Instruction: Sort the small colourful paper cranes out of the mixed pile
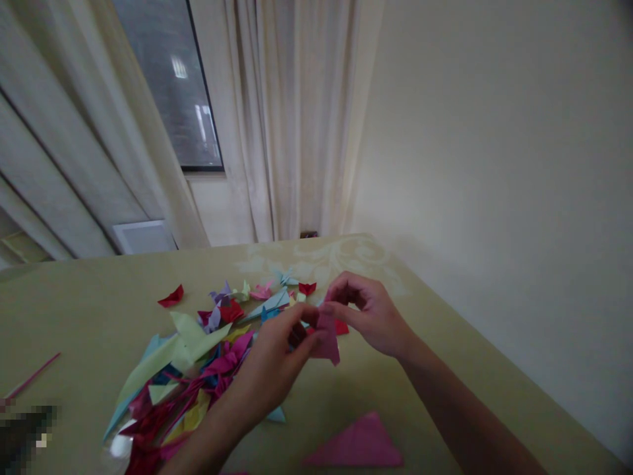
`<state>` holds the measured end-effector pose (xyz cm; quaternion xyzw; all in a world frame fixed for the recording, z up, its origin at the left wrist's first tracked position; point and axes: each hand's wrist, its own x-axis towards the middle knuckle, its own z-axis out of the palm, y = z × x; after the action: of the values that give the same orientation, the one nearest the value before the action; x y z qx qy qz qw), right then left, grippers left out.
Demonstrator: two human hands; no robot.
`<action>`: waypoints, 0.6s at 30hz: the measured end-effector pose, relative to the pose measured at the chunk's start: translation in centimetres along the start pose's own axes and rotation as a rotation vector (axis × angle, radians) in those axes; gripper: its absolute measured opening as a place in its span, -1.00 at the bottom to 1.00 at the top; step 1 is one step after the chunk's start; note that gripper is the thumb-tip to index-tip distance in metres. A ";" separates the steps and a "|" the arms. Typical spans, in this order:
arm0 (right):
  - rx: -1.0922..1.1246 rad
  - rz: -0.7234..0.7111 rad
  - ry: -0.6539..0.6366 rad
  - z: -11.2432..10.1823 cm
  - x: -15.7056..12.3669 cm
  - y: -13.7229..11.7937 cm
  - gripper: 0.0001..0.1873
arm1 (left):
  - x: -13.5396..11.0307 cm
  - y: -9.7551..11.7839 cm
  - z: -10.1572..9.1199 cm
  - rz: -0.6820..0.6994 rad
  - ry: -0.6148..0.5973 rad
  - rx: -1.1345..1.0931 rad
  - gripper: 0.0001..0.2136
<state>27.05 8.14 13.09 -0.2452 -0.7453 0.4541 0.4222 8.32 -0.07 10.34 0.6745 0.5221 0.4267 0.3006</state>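
I note a yellow-green table [79, 316] with a pale scroll pattern [341, 254] at its far corner. It bears a loose pile of folded papers [228, 359], many colours, pale green pinwheel [188, 343] included; a red fold [171, 297] lies just off it. Well apart: pink stick [37, 375], left; pink triangle [361, 445], near side.

Dim, soft light, with pale glare on the window [161, 99].

The held paper [328, 340] is pink, like the near folded triangle [361, 445]. The left paper heap [227, 359] mixes magenta, red, yellow, blue and pale green. The olive tablecloth [99, 307] bears paler scrollwork far right; the dim curtains [306, 99] seem cream.
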 end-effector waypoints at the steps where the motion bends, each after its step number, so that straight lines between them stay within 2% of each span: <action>1: -0.016 -0.004 -0.031 0.2 -0.2 -0.5 -0.73 | -0.1 0.2 0.1 -0.005 -0.037 -0.061 -0.84; 5: -0.136 0.030 -0.144 0.0 -0.6 -1.3 -0.70 | -0.1 0.4 0.6 -0.091 -0.020 -0.336 -0.77; 7: -0.141 0.054 -0.212 -0.3 -0.6 -1.4 -0.75 | 0.1 0.1 0.3 -0.116 -0.003 -0.391 -0.73; 9: -0.142 0.055 -0.222 -0.4 -0.7 -1.4 -0.83 | 0.4 -0.4 -0.6 -0.094 0.030 -0.369 -0.72; 12: -0.179 0.068 -0.229 -0.7 -1.0 -1.6 -0.85 | 0.7 -1.0 -2.9 -0.026 0.059 -0.285 -0.68; 13: -0.195 0.080 -0.263 -0.8 -1.2 -1.6 -0.86 | 0.7 -1.1 -3.7 -0.020 0.013 -0.237 -0.70; 15: -0.237 0.099 -0.334 -1.3 -1.3 -1.5 -0.85 | 0.6 -1.2 -4.8 -0.044 -0.155 -0.128 -0.77; 18: -0.345 0.111 -0.321 -2.1 -1.0 -0.2 -0.82 | 0.1 -1.3 -4.2 -0.145 -0.383 -0.025 -0.78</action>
<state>29.41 8.31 13.32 -0.2790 -0.8548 0.3755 0.2248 3.99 0.20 11.16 0.7003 0.4969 0.2744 0.4328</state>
